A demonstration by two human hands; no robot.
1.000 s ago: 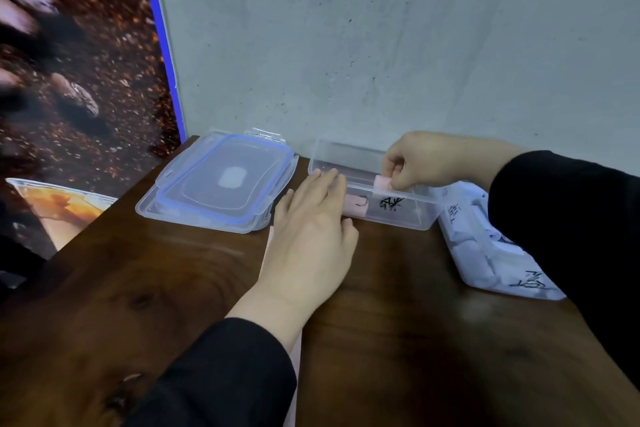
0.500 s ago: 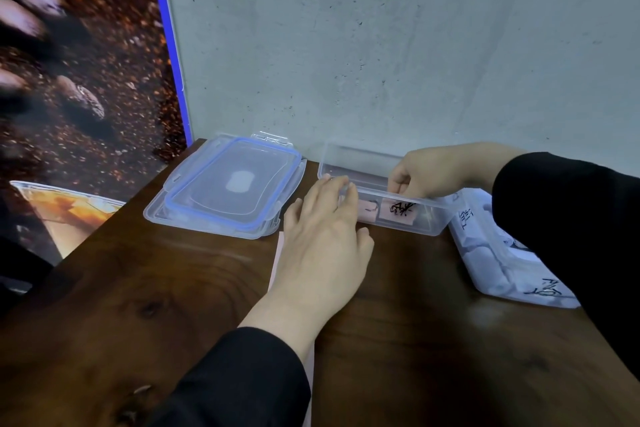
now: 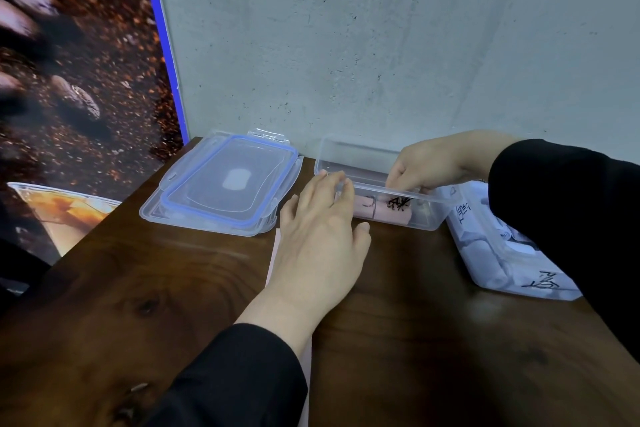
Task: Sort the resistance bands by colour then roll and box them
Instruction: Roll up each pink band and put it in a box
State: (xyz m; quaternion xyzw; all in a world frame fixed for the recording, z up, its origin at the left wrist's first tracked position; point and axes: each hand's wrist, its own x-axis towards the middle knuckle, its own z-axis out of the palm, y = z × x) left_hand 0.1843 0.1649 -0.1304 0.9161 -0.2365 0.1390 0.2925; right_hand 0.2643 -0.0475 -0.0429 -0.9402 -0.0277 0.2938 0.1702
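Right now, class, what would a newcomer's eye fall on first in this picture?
Two hands meet at an open clear box by the wall: the right hand dips inside over pink rolled bands, the left hand rests against its near side. Its blue-rimmed lid lies on the table to the left.

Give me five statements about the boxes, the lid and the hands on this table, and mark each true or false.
1. The clear box near the wall holds pink rolled bands. True.
2. The blue-rimmed lid is snapped onto that box. False: it lies on the table, left of the box.
3. The right hand reaches into the clear box. True.
4. The left hand holds a green band in the air. False: it rests by the box's near left corner, fingers straight.
5. The second box, at right, holds whitish rolls. True.
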